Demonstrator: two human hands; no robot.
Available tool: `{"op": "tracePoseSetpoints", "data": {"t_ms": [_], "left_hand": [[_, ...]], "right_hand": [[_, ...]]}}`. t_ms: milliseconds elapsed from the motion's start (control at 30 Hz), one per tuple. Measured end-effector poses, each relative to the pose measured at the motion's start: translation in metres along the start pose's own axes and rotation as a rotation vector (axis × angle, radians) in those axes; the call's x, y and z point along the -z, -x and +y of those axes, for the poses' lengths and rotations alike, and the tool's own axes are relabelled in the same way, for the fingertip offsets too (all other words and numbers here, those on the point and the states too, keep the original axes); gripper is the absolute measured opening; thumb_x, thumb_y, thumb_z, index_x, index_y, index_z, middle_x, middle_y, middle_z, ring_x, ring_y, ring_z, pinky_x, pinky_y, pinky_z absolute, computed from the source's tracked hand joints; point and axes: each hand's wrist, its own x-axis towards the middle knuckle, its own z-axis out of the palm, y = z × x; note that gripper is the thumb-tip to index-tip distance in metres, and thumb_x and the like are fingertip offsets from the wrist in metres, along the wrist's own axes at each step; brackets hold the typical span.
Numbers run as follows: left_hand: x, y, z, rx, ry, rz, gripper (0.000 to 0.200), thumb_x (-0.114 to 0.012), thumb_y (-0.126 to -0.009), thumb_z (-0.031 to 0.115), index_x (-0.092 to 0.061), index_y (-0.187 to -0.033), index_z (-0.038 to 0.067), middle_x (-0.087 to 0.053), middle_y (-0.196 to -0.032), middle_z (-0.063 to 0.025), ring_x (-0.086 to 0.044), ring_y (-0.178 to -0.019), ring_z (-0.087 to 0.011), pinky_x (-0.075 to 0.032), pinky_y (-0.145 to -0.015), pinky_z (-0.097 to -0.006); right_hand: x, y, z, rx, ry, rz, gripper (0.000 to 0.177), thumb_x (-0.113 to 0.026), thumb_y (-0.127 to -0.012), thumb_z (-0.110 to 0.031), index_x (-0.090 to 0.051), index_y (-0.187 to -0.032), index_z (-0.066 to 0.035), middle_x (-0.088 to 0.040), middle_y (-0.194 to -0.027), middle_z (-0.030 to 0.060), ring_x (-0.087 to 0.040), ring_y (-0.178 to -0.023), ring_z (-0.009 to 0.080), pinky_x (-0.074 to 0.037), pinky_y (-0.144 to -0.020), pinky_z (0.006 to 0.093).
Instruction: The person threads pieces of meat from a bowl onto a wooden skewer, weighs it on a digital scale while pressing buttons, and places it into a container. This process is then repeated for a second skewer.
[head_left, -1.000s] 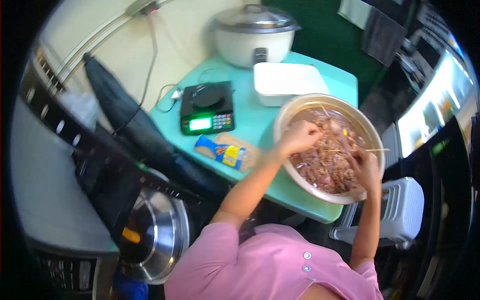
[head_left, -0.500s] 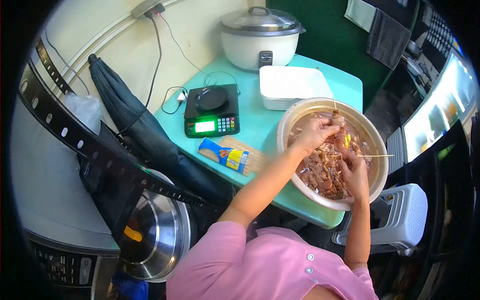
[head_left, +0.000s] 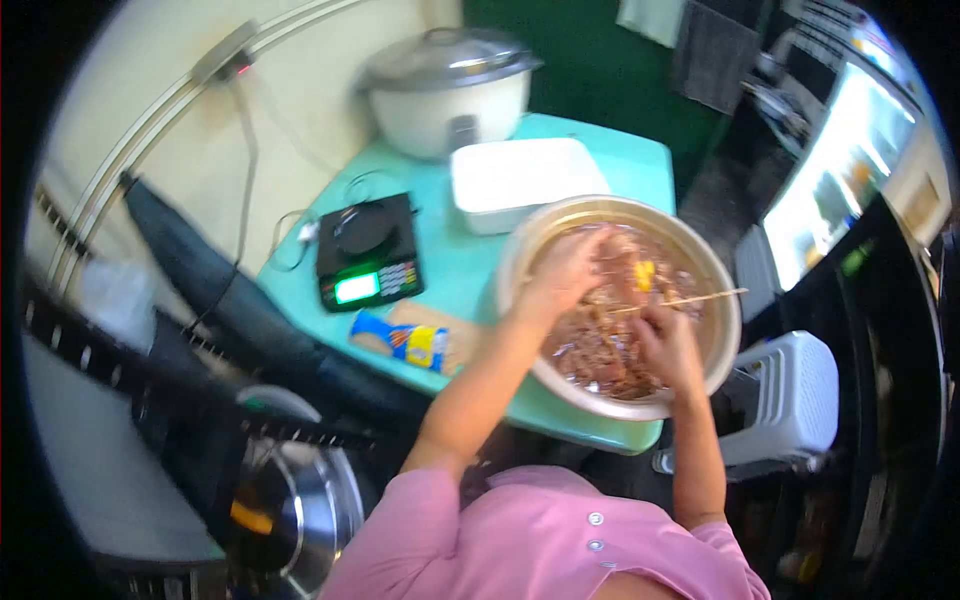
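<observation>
Noted right hand closed around near end of bamboo skewer; seen lying roughly level, free tip pointing out past the hand's far side, over the rim. Found left hand just beside the right, fingers curled down toward the skewer's inner end and touching marinated meat. Cannot tell, through motion blur, whether a piece is pinched.

Recorded meat directly under both hands, filling large metal bowl. Placed bowl on teal table, at the edge nearest the body.

Beyond the left hand, just past the bowl: white rectangular container; farther on, rice cooker with lid on. Outward from the left wrist: packet of skewers flat on the table, then digital scale with display lit. Outside the right forearm, below table level: white plastic stool.
</observation>
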Motion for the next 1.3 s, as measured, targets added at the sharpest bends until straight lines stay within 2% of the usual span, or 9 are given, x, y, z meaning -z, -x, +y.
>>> {"op": "tracePoseSetpoints", "data": {"t_ms": [33, 133, 400, 600, 667, 1000, 1100, 1167, 1300], "left_hand": [[-0.003, -0.001, 0.005, 0.064, 0.02, -0.018, 0.029, -0.049, -0.095, 0.028, -0.054, -0.116, 0.009, -0.063, -0.108, -0.0097, -0.061, -0.099, -0.0205, -0.046, -0.088, -0.0369], [-0.026, 0.004, 0.01, 0.043, -0.001, -0.033, 0.032, -0.049, -0.094, 0.029, -0.054, -0.118, 0.007, -0.063, -0.111, -0.0129, -0.062, -0.098, -0.0222, -0.046, -0.09, -0.0369], [-0.031, 0.008, -0.008, 0.103, -0.176, -0.058, 0.035, -0.057, -0.091, 0.014, -0.05, -0.12, -0.005, -0.062, -0.111, -0.0167, -0.061, -0.105, -0.0243, -0.052, -0.087, -0.0334], [-0.025, 0.008, -0.016, 0.108, -0.189, -0.058, 0.034, -0.058, -0.09, 0.015, -0.053, -0.117, -0.005, -0.063, -0.11, -0.0164, -0.062, -0.104, -0.0248, -0.052, -0.088, -0.0332], [-0.023, 0.008, -0.02, 0.102, -0.213, -0.074, 0.032, -0.058, -0.09, 0.016, -0.054, -0.116, -0.004, -0.063, -0.11, -0.0159, -0.062, -0.103, -0.0244, -0.051, -0.087, -0.0332], [-0.032, 0.014, -0.007, 0.08, 0.043, 0.028, 0.03, -0.056, -0.092, 0.024, -0.058, -0.113, 0.002, -0.065, -0.105, -0.0142, -0.062, -0.1, -0.0215, -0.052, -0.084, -0.0341], [-0.026, 0.01, -0.008, 0.063, -0.111, 0.083, 0.031, -0.056, -0.092, 0.026, -0.059, -0.11, 0.001, -0.065, -0.104, -0.0145, -0.064, -0.098, -0.0216, -0.053, -0.081, -0.0337], [-0.022, 0.007, -0.012, 0.066, -0.13, 0.084, 0.032, -0.057, -0.092, 0.026, -0.059, -0.11, 0.0, -0.065, -0.104, -0.0147, -0.064, -0.097, -0.0216, -0.053, -0.08, -0.033], [-0.024, 0.008, -0.013, 0.044, -0.181, 0.065, 0.033, -0.056, -0.092, 0.027, -0.059, -0.109, -0.002, -0.066, -0.102, -0.015, -0.065, -0.095, -0.0216, -0.054, -0.079, -0.0313]], "right_hand": [[0.003, 0.0, -0.01, -0.183, -0.132, -0.05, 0.009, -0.059, -0.081, -0.006, -0.06, -0.083, 0.003, -0.062, -0.067, 0.0159, -0.057, -0.058, 0.0202, -0.044, -0.056, 0.0339], [0.006, 0.0, -0.021, -0.317, -0.257, -0.049, 0.011, -0.058, -0.083, -0.007, -0.059, -0.082, 0.004, -0.061, -0.064, 0.0137, -0.06, -0.057, 0.0177, -0.045, -0.055, 0.0321], [0.009, -0.002, -0.023, -0.311, -0.296, -0.023, 0.011, -0.059, -0.084, -0.006, -0.06, -0.083, 0.004, -0.061, -0.062, 0.0123, -0.061, -0.057, 0.0166, -0.046, -0.054, 0.0311], [0.004, -0.001, -0.024, -0.324, -0.315, -0.032, 0.011, -0.057, -0.085, -0.006, -0.062, -0.086, 0.003, -0.059, -0.058, 0.0098, -0.059, -0.053, 0.0146, -0.044, -0.051, 0.0303], [0.002, -0.001, -0.023, -0.298, -0.373, -0.013, 0.015, -0.056, -0.09, -0.01, -0.064, -0.095, 0.001, -0.055, -0.058, 0.0006, -0.047, -0.047, 0.0049, -0.036, -0.041, 0.0223], [0.004, -0.003, -0.026, -0.401, -0.382, 0.005, 0.015, -0.056, -0.085, -0.007, -0.065, -0.092, 0.003, -0.058, -0.057, 0.0093, -0.055, -0.05, 0.0117, -0.041, -0.048, 0.0297], [0.003, -0.002, -0.02, -0.292, -0.256, -0.024, 0.016, -0.056, -0.085, -0.008, -0.065, -0.094, 0.003, -0.059, -0.057, 0.0085, -0.055, -0.052, 0.0118, -0.042, -0.048, 0.0291], [-0.002, 0.0, -0.01, -0.252, -0.25, -0.055, 0.016, -0.055, -0.089, -0.008, -0.064, -0.099, 0.002, -0.054, -0.058, -0.0002, -0.047, -0.045, 0.0049, -0.036, -0.041, 0.0215], [0.0, 0.0, -0.023, -0.343, -0.393, -0.042, 0.017, -0.055, -0.09, -0.008, -0.064, -0.099, 0.002, -0.054, -0.058, -0.0002, -0.046, -0.045, 0.0054, -0.037, -0.041, 0.0223]]}}
